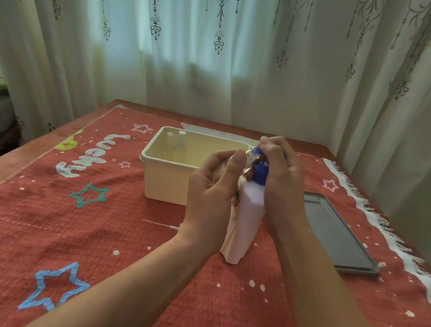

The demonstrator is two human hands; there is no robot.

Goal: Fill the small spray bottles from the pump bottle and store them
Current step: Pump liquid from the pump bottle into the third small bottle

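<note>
A white pump bottle with a blue pump head stands on the red cloth at the centre. My right hand curls over the blue pump head from the right. My left hand grips a small clear spray bottle and holds its mouth up against the pump's spout; most of that bottle is hidden by my fingers. Behind them stands a cream storage box, with two small capped spray bottles upright in its far left corner.
A grey lid lies flat to the right of the pump bottle. A thin white sprayer tube lies on the cloth left of my left wrist. Curtains hang close behind the table, and the cloth's fringed edge runs along the right.
</note>
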